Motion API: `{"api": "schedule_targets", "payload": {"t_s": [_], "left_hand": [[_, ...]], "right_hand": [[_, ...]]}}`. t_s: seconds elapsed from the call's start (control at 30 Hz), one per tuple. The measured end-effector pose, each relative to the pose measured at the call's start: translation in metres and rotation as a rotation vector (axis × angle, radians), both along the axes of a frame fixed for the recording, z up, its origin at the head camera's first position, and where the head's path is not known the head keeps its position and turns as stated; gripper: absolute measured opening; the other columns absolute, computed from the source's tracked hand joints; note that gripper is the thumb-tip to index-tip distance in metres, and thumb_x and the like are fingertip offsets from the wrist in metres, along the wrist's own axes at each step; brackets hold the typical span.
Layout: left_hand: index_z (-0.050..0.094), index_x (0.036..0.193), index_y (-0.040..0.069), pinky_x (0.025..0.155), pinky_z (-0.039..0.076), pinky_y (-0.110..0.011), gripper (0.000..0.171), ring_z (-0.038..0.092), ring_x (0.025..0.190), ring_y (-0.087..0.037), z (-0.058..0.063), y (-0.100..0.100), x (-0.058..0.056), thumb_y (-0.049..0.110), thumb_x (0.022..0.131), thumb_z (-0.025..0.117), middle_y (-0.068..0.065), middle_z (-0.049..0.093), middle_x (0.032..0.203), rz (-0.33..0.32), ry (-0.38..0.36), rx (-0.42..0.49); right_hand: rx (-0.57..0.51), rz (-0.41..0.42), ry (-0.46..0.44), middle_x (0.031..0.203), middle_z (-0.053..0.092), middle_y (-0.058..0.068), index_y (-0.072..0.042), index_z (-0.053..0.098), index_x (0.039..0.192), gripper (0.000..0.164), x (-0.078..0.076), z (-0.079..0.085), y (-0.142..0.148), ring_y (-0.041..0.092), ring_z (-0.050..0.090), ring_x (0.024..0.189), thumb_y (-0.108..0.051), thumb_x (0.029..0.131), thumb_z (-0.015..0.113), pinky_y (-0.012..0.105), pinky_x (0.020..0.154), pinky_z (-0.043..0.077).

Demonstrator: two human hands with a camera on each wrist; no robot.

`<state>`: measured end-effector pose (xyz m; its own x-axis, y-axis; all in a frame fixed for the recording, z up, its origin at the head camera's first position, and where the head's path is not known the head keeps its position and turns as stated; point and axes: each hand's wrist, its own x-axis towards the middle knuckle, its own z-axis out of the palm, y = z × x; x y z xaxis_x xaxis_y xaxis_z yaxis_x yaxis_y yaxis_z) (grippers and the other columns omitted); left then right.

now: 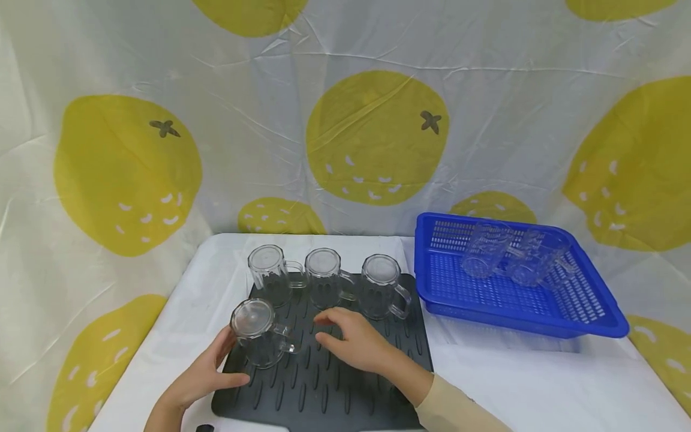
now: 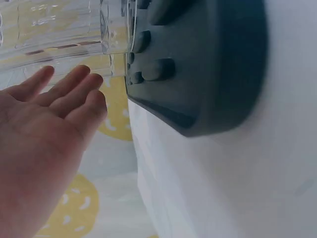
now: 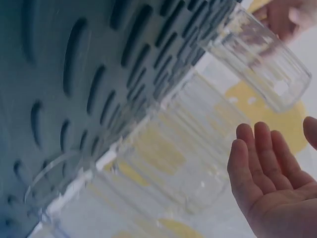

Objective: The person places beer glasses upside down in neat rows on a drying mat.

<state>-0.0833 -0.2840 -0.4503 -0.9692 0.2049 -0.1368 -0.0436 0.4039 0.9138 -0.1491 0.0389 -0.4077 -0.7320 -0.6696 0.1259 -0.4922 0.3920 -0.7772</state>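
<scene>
A clear glass mug (image 1: 261, 336) stands upside down at the front left of a dark ribbed drying mat (image 1: 302, 390), its handle toward the right. My left hand (image 1: 202, 371) is at that mug's left side, thumb spread away and fingers extended close along the glass. In the left wrist view the fingers (image 2: 74, 91) are straight beside the mug wall (image 2: 54, 29). Over the middle of the mat hovers my right hand (image 1: 353, 342), loosely bent and holding nothing. Behind it, three more inverted mugs form a row: left (image 1: 270, 276), middle (image 1: 324, 279) and right (image 1: 379, 285).
To the right, a blue plastic basket (image 1: 448, 303) holds glass mugs (image 1: 486, 249) lying on its bottom. White cloth (image 1: 486, 372) covers the table. A curtain with yellow fruit prints (image 1: 378, 138) hangs behind. A small black object (image 1: 205, 428) shows at the near edge.
</scene>
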Motion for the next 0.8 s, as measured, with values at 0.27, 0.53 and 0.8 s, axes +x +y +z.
{"api": "schedule_targets", "payload": {"t_s": [0.27, 0.53, 0.8], "left_hand": [[0.010, 0.152, -0.005, 0.106, 0.022, -0.067, 0.109, 0.014, 0.140, -0.054, -0.005, 0.011, 0.011, 0.021, 0.076, 0.084, -0.035, 0.015, 0.153, 0.073, -0.084, -0.189], [0.010, 0.152, -0.006, 0.106, 0.024, -0.065, 0.112, 0.017, 0.138, -0.054, -0.014, 0.014, 0.018, 0.027, 0.075, 0.085, -0.038, 0.016, 0.152, 0.059, -0.077, -0.275], [0.009, 0.153, -0.003, 0.104, 0.027, -0.066, 0.115, 0.020, 0.137, -0.054, -0.021, 0.013, 0.025, 0.024, 0.073, 0.087, -0.038, 0.016, 0.152, -0.002, -0.042, -0.295]], "right_hand": [[-0.200, -0.120, 0.147, 0.114, 0.067, -0.003, -0.011, 0.065, 0.120, 0.024, -0.001, 0.007, 0.034, 0.013, 0.061, 0.105, -0.021, 0.099, 0.060, 0.038, 0.090, 0.051], [-0.418, -0.310, 0.277, 0.098, 0.072, 0.007, -0.002, 0.068, 0.113, 0.021, -0.011, 0.011, 0.080, 0.016, 0.068, 0.087, 0.002, 0.093, 0.061, 0.027, 0.076, 0.053], [-0.525, -0.649, 0.253, 0.093, 0.072, 0.006, 0.010, 0.064, 0.111, 0.018, -0.038, 0.018, 0.149, 0.000, 0.064, 0.088, 0.003, 0.095, 0.059, 0.013, 0.080, 0.049]]}}
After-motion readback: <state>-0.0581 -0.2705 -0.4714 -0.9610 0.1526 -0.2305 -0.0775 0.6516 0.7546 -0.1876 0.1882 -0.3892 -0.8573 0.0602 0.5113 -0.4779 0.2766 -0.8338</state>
